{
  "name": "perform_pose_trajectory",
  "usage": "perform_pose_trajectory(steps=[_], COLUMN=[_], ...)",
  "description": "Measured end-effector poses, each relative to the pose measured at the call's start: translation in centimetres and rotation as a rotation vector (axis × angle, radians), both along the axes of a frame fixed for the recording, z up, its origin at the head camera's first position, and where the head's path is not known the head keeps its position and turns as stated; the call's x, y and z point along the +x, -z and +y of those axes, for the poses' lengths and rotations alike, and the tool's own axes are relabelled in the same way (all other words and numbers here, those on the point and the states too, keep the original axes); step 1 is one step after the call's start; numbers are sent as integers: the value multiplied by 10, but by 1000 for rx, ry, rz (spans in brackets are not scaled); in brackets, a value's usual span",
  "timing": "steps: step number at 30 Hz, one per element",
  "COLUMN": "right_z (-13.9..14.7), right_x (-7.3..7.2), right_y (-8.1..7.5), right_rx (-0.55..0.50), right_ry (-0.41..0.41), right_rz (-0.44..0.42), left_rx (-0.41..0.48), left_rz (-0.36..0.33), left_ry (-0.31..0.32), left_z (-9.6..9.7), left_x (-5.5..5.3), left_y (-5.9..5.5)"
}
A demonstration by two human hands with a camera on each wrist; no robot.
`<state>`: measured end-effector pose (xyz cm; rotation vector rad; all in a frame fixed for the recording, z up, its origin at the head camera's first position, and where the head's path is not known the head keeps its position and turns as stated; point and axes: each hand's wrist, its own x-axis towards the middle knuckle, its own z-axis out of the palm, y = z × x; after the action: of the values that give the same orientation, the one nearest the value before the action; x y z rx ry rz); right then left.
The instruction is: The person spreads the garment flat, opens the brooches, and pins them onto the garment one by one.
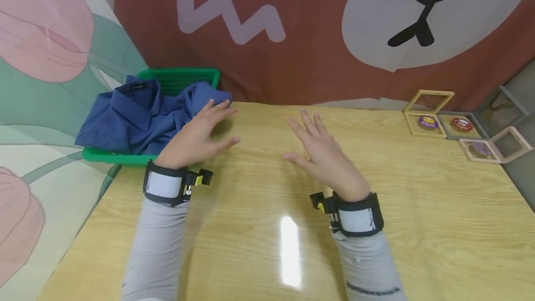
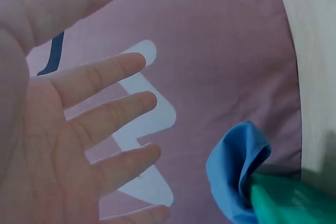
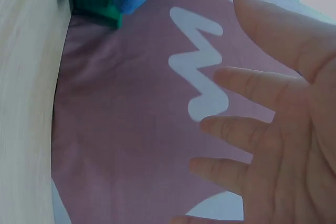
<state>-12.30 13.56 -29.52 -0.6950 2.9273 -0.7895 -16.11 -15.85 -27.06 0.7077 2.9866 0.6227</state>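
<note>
My left hand [image 1: 195, 137] hangs above the table beside a green basket [image 1: 178, 74], its fingers spread and nothing in its grasp. In that basket lies a crumpled blue collared shirt [image 1: 138, 120], part of it draped over the rim. A fold of the blue shirt [image 2: 236, 169] and a corner of the green basket [image 2: 289, 198] show in the left wrist view, apart from the hand. Over the middle of the table my right hand [image 1: 325, 161] is held with straight, spread fingers and holds nothing; the right wrist view shows its bare palm [image 3: 289, 145].
Several small hinged frames stand at the table's far right: a wooden one [image 1: 426, 124], a grey one [image 1: 461, 125] and a pale one [image 1: 480, 151], each with a round item inside. A brown printed cloth [image 1: 309, 68] hangs behind the wooden table [image 1: 251, 189].
</note>
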Motion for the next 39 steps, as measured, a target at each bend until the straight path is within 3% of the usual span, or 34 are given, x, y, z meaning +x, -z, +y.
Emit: perform_pose_trajectory(steps=[7,14,18,27,39], right_z=[-18,-40,-53,-80,-120], right_x=[-3,-14,-21,-28,-32], right_y=[0,3,3,4,4], right_rx=[-7,-87,-109,-62,96], right_ry=[-60,-139,-192,-268,-361], right_rz=[51,238,300,285,239], left_rx=[-4,-20,0,70,-19], left_rz=[9,8,23,5,-29], left_ry=[-20,-39,-34,-69,-56], left_z=[-13,-24,-33,-57,-74], left_x=[-5,-5,-8,-12,-37], left_y=[-7,-10,-11,-11,-18])
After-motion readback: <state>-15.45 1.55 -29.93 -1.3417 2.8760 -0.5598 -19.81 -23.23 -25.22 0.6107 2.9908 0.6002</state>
